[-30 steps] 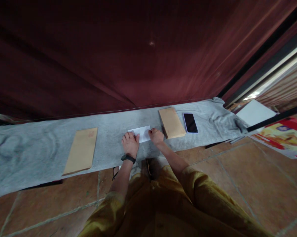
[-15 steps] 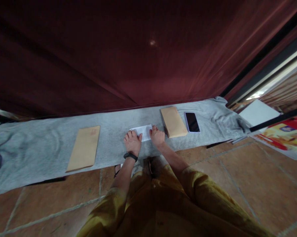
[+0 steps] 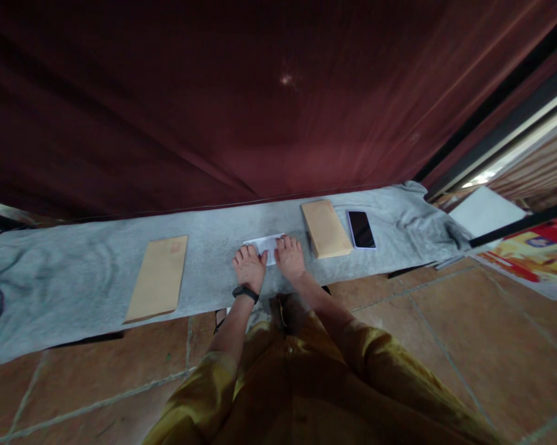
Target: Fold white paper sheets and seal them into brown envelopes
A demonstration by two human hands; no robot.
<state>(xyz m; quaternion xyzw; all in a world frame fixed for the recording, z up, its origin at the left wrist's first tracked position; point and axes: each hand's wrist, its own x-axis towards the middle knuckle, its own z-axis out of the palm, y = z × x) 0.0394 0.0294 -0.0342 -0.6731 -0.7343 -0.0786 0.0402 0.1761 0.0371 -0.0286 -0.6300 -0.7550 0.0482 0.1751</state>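
Note:
A white sheet of paper [image 3: 264, 245] lies on the grey cloth [image 3: 75, 278], right in front of me. My left hand [image 3: 249, 267], with a black band on its wrist, lies flat on the paper's left part, fingers stretched out. My right hand [image 3: 289, 258] rests flat on the paper's right part, fingers spread, covering much of it. Only a small strip of the paper shows between and beyond the hands.
A brown envelope [image 3: 159, 278] lies to the left on the cloth. A stack of brown envelopes [image 3: 325, 228] and a dark phone [image 3: 361, 229] lie to the right. A dark red curtain [image 3: 213, 105] hangs behind. Tiled floor [image 3: 445, 309], a white board [image 3: 485, 212] and a colourful print [image 3: 533, 259] are at right.
My right hand has slid left onto the paper, from its right edge, and now covers more of it. My left hand has stayed put on the paper's left part.

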